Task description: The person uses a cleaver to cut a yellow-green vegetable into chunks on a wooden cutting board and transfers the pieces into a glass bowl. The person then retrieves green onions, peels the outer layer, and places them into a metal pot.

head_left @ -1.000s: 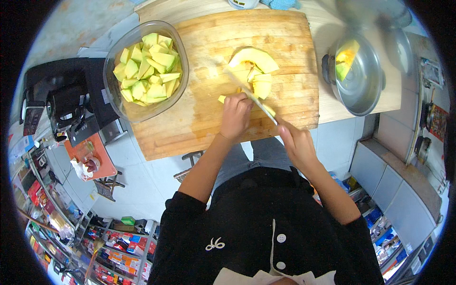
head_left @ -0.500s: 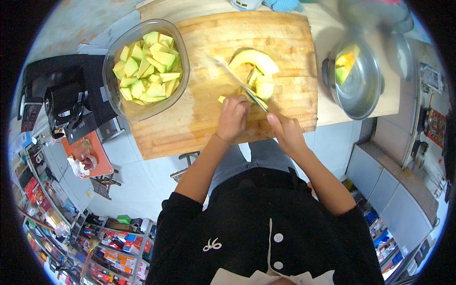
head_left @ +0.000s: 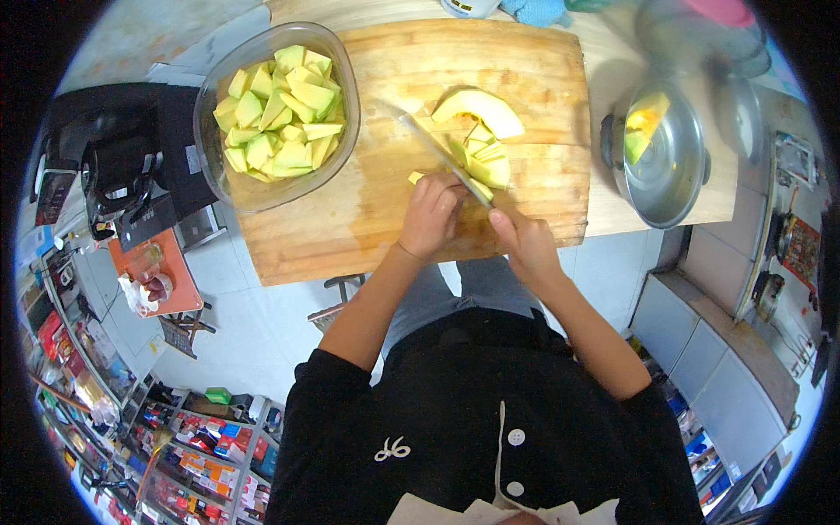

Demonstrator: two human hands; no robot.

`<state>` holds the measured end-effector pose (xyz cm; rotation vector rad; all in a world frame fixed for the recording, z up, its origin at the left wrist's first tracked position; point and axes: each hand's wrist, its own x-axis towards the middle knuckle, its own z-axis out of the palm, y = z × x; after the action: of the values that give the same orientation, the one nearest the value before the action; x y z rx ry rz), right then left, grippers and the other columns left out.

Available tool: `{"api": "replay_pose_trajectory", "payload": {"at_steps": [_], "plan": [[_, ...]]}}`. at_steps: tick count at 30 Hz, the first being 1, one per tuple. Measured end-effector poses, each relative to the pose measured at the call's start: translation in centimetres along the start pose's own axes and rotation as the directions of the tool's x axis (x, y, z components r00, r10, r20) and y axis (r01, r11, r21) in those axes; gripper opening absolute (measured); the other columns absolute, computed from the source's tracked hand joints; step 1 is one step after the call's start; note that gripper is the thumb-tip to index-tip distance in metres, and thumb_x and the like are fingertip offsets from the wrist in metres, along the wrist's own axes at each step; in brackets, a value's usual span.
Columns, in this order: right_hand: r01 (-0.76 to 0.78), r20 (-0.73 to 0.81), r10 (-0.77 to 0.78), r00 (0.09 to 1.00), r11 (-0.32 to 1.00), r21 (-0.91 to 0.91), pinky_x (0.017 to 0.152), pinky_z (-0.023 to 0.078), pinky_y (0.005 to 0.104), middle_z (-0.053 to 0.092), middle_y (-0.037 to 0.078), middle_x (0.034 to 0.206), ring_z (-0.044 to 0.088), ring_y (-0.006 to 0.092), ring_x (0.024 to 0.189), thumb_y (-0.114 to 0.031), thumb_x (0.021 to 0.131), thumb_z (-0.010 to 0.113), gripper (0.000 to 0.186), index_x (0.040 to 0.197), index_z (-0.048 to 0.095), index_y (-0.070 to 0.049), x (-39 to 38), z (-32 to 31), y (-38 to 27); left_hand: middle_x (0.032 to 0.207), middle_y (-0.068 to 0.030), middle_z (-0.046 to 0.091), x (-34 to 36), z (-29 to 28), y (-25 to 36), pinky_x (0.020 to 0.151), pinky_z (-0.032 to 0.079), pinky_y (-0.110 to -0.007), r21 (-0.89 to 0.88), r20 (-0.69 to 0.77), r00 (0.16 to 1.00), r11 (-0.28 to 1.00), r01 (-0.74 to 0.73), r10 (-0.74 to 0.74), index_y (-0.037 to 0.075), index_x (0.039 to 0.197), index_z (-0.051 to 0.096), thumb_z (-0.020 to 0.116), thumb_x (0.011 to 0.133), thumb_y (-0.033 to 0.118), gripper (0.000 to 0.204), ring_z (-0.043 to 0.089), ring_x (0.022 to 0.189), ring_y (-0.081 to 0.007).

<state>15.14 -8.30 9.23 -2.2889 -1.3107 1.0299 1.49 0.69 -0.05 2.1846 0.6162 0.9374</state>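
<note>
Pale yellow-green fruit, part cut: firm angular chunks (head_left: 284,114) heaped in a clear plastic tub (head_left: 262,195); smooth yellow crescent (head_left: 481,107) left unsliced on a grained wooden board (head_left: 542,70)
Right hand (head_left: 529,243) clamped on a straight-bladed metal knife (head_left: 436,144); left hand (head_left: 431,214) curled tight over a pale-yellow strip (head_left: 416,178) on the board; orange-cored wedge (head_left: 647,121) remaining in a grey metal pot (head_left: 669,188)

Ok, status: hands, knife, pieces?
Right grip on knife. Left grip on a yellow piece. Crescent and slices right of knife. Watch: left fingers close beside it.
</note>
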Motion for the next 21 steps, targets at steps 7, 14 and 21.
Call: {"api": "replay_pose_trajectory", "payload": {"at_steps": [7, 14, 21], "plan": [[-0.167, 0.114, 0.169, 0.979, 0.986, -0.028, 0.053, 0.047, 0.0448, 0.060, 0.021, 0.066, 0.059, 0.0381, 0.059, -0.034, 0.091, 0.048, 0.033, 0.102, 0.061, -0.007, -6.0, -4.0, -2.1, 0.099, -0.0167, 0.053, -0.7, -0.2, -0.1, 0.078, 0.042, -0.044, 0.033, 0.043, 0.998, 0.998, 0.052, -0.053, 0.003, 0.097, 0.054, 0.061, 0.067, -0.004, 0.031, 0.050, 0.091, -0.0373], [-0.022, -0.040, 0.021, 0.999, 1.000, -0.020, 0.054, 0.044, 0.0441, 0.056, 0.022, 0.061, 0.057, 0.0397, 0.059, -0.031, 0.092, 0.047, 0.034, 0.106, 0.060, -0.003, -1.0, 0.3, -0.5, 0.099, -0.0113, 0.054, -0.5, -0.2, -0.3, 0.076, 0.041, -0.038, 0.016, 0.021, 1.000, 1.000, -0.003, 0.002, 0.005, 0.091, 0.053, 0.060, 0.067, 0.000, 0.025, 0.051, 0.089, -0.0304], [-0.105, 0.083, 0.103, 0.991, 0.994, 0.027, 0.051, 0.041, 0.0405, 0.052, 0.022, 0.058, 0.055, 0.0397, 0.056, -0.028, 0.092, 0.046, 0.032, 0.102, 0.061, -0.001, -5.6, -3.4, -1.9, 0.093, -0.0097, 0.053, -0.7, -0.3, -0.1, 0.076, 0.041, -0.037, 0.094, 0.025, 0.999, 0.995, 0.020, -0.023, 0.005, 0.090, 0.054, 0.059, 0.070, 0.002, 0.021, 0.051, 0.087, -0.0291]]}}
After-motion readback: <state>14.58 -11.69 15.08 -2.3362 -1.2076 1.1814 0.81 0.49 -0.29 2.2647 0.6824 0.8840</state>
